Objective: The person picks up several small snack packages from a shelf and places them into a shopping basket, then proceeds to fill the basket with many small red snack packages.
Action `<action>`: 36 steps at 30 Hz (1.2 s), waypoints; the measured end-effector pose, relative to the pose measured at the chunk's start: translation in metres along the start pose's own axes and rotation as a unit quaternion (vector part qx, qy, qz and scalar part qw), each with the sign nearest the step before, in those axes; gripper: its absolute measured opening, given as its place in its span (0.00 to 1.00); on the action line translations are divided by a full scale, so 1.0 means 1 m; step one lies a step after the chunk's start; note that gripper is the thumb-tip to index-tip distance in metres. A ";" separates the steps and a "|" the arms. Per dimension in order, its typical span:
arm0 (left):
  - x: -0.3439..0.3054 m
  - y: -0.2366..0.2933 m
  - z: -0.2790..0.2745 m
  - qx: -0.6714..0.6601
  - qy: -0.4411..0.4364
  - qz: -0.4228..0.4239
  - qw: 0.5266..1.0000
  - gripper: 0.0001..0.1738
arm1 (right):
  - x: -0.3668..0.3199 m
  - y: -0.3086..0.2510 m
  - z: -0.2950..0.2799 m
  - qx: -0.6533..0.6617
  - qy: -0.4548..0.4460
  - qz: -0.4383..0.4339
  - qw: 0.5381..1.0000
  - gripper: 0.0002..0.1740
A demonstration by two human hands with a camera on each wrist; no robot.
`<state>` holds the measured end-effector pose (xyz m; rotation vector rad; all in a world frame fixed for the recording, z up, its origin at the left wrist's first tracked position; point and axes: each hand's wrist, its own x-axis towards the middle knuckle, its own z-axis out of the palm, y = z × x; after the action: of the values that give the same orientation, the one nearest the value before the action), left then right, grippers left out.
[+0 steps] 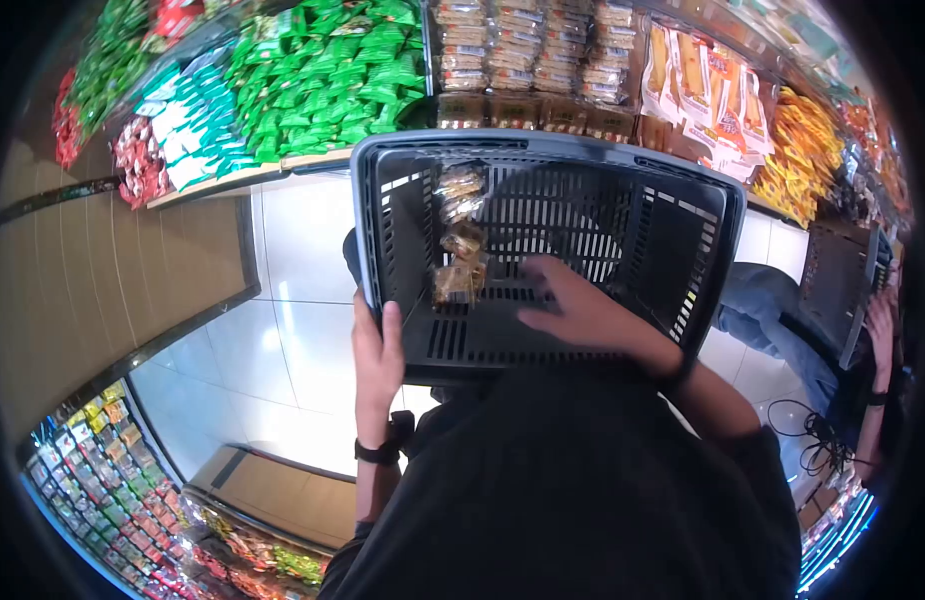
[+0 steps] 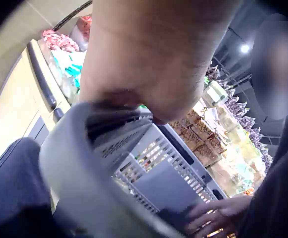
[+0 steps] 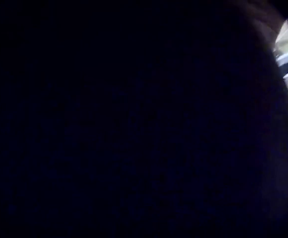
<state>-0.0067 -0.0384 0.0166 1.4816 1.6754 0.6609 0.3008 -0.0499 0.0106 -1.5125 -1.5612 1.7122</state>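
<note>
A dark shopping basket [image 1: 528, 145] with a grey rim and slotted walls is held in front of the body. My left hand [image 1: 380, 350] grips its left rim, the thumb on the inner side and the fingers mostly hidden outside. Several small clear-and-gold snack packets [image 1: 461, 275] lie in a row along the basket's left side. Over the basket's middle, my right hand [image 1: 583, 310] has its fingers and thumb spread apart, with nothing between them. The left wrist view shows the rim close up and the right hand [image 2: 218, 213] farther off. The right wrist view is nearly all dark.
Beyond the basket runs a shelf of green snack bags [image 1: 328, 75], stacked packets [image 1: 518, 50], orange-and-white packs [image 1: 705, 90] and yellow bags [image 1: 803, 150]. A wooden cabinet [image 1: 123, 270] stands at left. At right another person's hand [image 1: 881, 330] is beside a second dark basket [image 1: 838, 285].
</note>
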 end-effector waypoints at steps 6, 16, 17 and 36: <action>-0.010 -0.009 0.008 -0.004 0.024 -0.006 1.000 0.23 | 0.138 0.079 0.079 -0.036 0.138 0.150 0.978 0.51; -0.013 -0.007 0.013 0.036 0.106 0.104 0.988 0.25 | 0.134 0.078 0.072 -0.024 0.164 0.112 0.980 0.36; -0.013 0.002 0.011 0.061 0.134 0.151 0.978 0.25 | 0.125 0.077 0.068 -0.025 0.170 0.110 0.979 0.36; -0.002 0.013 0.043 -0.306 -0.064 -0.020 0.950 0.26 | -0.049 -0.004 0.005 -0.050 0.181 -0.217 0.958 0.43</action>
<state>0.0362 -0.0427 0.0032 1.0135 1.2376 0.9381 0.3126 -0.0914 0.0346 -1.3079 -1.6418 1.0634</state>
